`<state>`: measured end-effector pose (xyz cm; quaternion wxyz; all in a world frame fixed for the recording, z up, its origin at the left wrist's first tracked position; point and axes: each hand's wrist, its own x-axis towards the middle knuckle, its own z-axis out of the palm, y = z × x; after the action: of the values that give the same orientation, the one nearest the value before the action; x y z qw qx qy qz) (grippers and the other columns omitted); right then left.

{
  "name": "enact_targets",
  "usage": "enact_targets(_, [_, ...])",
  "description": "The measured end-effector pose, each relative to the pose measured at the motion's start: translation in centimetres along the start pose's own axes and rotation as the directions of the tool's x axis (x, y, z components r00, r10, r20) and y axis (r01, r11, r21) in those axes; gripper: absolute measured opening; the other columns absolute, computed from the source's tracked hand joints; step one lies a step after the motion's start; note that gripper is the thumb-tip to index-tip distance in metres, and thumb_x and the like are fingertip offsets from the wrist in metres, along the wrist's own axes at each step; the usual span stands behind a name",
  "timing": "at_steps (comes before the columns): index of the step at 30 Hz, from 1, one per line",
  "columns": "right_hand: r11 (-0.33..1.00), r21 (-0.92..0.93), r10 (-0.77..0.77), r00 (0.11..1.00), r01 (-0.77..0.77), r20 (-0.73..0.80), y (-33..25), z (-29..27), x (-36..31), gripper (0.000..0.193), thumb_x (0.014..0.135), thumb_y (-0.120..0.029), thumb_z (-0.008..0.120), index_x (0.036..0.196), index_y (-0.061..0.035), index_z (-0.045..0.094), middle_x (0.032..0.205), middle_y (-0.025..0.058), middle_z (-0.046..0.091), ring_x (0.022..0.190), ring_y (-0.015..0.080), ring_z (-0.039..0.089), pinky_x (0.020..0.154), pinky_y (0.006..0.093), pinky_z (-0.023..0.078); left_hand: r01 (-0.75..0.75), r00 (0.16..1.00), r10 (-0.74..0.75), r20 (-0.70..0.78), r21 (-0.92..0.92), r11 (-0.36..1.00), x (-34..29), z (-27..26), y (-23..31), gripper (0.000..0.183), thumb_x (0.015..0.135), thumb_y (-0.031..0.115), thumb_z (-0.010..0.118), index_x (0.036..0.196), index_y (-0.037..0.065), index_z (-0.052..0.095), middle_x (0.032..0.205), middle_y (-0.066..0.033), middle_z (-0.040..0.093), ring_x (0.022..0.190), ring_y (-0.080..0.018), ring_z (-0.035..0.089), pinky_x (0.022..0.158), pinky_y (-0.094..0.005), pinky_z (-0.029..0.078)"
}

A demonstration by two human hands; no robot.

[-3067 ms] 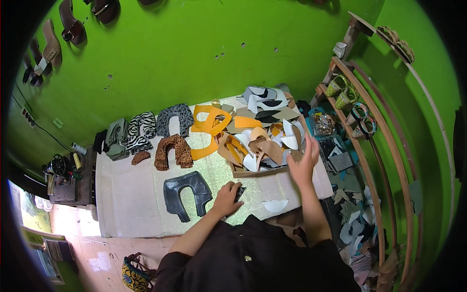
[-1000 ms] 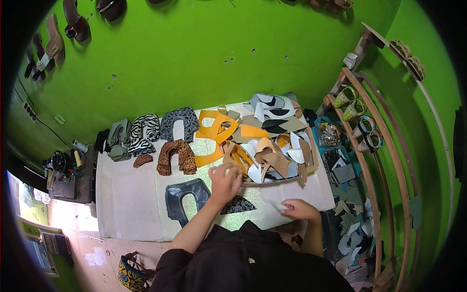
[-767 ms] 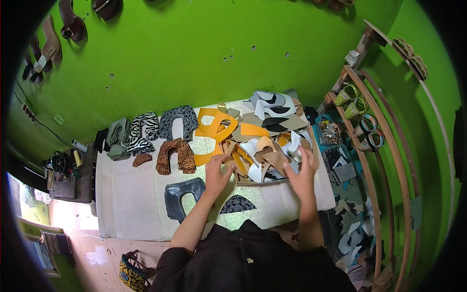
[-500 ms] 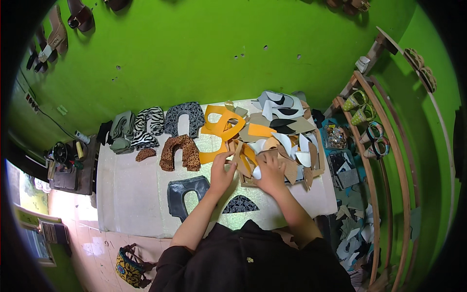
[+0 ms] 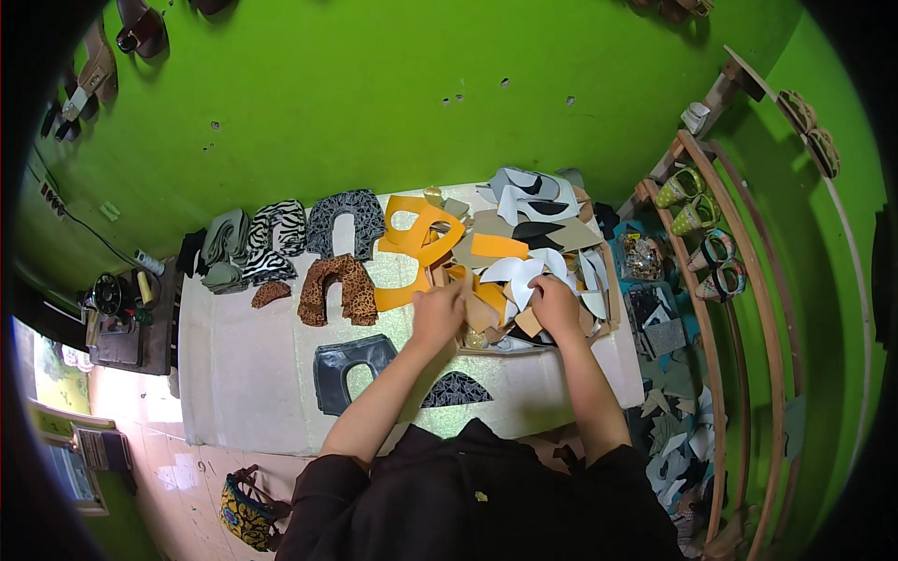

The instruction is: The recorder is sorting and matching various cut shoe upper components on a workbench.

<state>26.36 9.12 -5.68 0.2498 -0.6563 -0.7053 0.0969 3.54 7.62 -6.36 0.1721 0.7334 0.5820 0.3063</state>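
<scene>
My left hand (image 5: 438,316) is closed on a thin tan cut piece (image 5: 470,286) at the left side of a shallow cardboard box (image 5: 613,313). Over the box, my right hand (image 5: 557,306) pinches the edge of a white curved piece (image 5: 513,272). Loose white, tan, yellow and black cut pieces fill the box in a heap. A yellow rectangular piece (image 5: 499,246) lies on top toward the back. Just left of the box are yellow pieces with cut-out openings (image 5: 404,245). The fingertips of both hands are partly hidden among the pieces.
Arch-shaped stacks stand on the table (image 5: 243,374): zebra print (image 5: 288,220), dark patterned (image 5: 365,208), leopard print (image 5: 323,285). Near me lie a black glossy piece (image 5: 334,374) and a dark half-round piece (image 5: 456,390). A wooden rack (image 5: 720,309) with sandals rises at right.
My right hand has moved right and pulled a white piece up across the heap. My left hand has stayed near the box's left side. The whole view has shifted slightly.
</scene>
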Motion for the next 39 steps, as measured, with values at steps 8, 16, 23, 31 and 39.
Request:
enact_targets(8, [0.946, 0.171, -0.255, 0.957, 0.276, -0.136, -7.5, -1.4, -0.2, 0.028, 0.076, -0.017, 0.061, 0.103, -0.0106, 0.062, 0.105, 0.0096, 0.057, 0.101, 0.0314, 0.052, 0.089, 0.0415, 0.04, -0.07, 0.813, 0.149, 0.562, -0.159, 0.985, -3.9, 5.4, 6.5, 0.026, 0.087, 0.022, 0.045, 0.101, 0.004, 0.058, 0.104, -0.0185, 0.059, 0.097, -0.036, 0.056, 0.084, -0.0449, 0.042])
enact_targets(16, [0.919, -0.13, -0.32, 0.895, 0.373, 0.31, -2.4, 3.0, -0.7, 0.03, 0.069, -0.013, 0.062, 0.099, -0.0156, 0.064, 0.103, 0.0049, 0.06, 0.103, 0.0249, 0.053, 0.101, 0.0487, 0.028, -0.23, 0.787, 0.207, 0.581, -0.034, 0.973, -4.1, 0.5, 4.8, 0.034, 0.086, 0.033, 0.05, 0.109, 0.01, 0.058, 0.106, -0.0085, 0.061, 0.107, -0.024, 0.054, 0.1, -0.0605, 0.021])
enact_targets(23, [0.835, -0.142, -0.536, 0.844, 0.532, 0.007, 0.8, 0.6, 0.7, 0.015, 0.06, -0.004, 0.063, 0.075, -0.009, 0.063, 0.084, 0.0026, 0.059, 0.083, 0.024, 0.054, 0.098, 0.0476, 0.034, -0.422, 0.868, 0.352, 0.351, 0.146, 0.895, -6.7, -0.4, 0.5, 0.033, 0.086, 0.035, 0.05, 0.096, 0.006, 0.062, 0.103, -0.008, 0.059, 0.107, -0.0212, 0.052, 0.102, -0.064, 0.012])
enact_targets(31, [0.937, -0.027, -0.35, 0.932, 0.349, -0.094, 4.0, -0.4, 1.0, 0.018, 0.071, 0.004, 0.051, 0.073, -0.008, 0.064, 0.091, 0.0047, 0.064, 0.09, 0.0258, 0.057, 0.1, 0.0479, 0.031, -0.337, 0.786, 0.132, 0.604, 0.24, 0.91, -2.5, -1.7, 3.3, 0.029, 0.091, 0.025, 0.04, 0.092, 0.008, 0.063, 0.077, -0.012, 0.064, 0.083, -0.0246, 0.063, 0.107, -0.0496, 0.014])
enact_targets(39, [0.966, 0.025, -0.253, 0.964, 0.256, -0.085, 4.3, -0.7, 0.7, 0.019, 0.072, 0.006, 0.049, 0.07, -0.007, 0.062, 0.093, 0.0051, 0.066, 0.094, 0.0242, 0.059, 0.103, 0.0504, 0.025, -0.445, 0.842, 0.259, 0.474, 0.335, 0.831, 0.8, 2.8, 1.6, 0.037, 0.071, 0.024, 0.063, 0.104, 0.009, 0.058, 0.111, -0.0097, 0.056, 0.102, -0.0227, 0.055, 0.089, -0.0447, 0.032])
